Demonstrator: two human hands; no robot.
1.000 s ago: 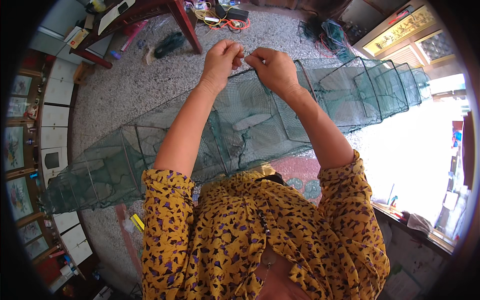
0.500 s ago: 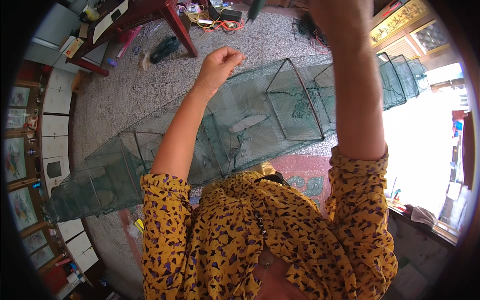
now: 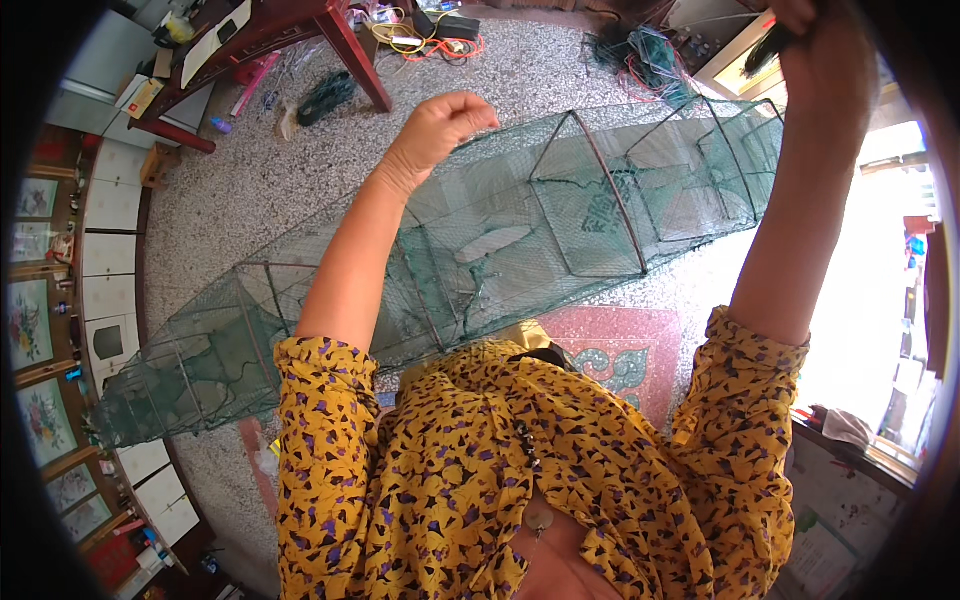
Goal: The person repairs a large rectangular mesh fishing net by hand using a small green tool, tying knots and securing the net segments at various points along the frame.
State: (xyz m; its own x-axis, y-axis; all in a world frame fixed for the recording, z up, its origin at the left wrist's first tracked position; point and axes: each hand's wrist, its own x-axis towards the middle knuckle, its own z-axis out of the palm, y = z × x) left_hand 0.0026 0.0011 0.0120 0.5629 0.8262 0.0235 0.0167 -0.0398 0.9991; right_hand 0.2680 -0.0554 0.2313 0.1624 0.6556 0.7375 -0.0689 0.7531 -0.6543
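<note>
A long green mesh trap point(image 3: 500, 250) with dark wire frames stretches diagonally across the floor below me. My left hand point(image 3: 445, 130) is pinched at the trap's far upper edge, on something too small to make out. My right hand point(image 3: 828, 65) is raised high at the upper right, blurred, with fingers closed round a dark green object point(image 3: 765, 50) that I cannot identify clearly.
A red wooden table point(image 3: 360, 70) stands upper left, near cords point(image 3: 420, 40) and a dark green bundle point(image 3: 330, 95). Tangled netting point(image 3: 645, 55) lies at the upper right. White cabinets point(image 3: 110, 260) line the left wall; a bright doorway point(image 3: 870, 300) is at the right.
My right hand has moved from beside the left one up and to the right, and now carries the dark green object. My left hand has shifted slightly and stays pinched.
</note>
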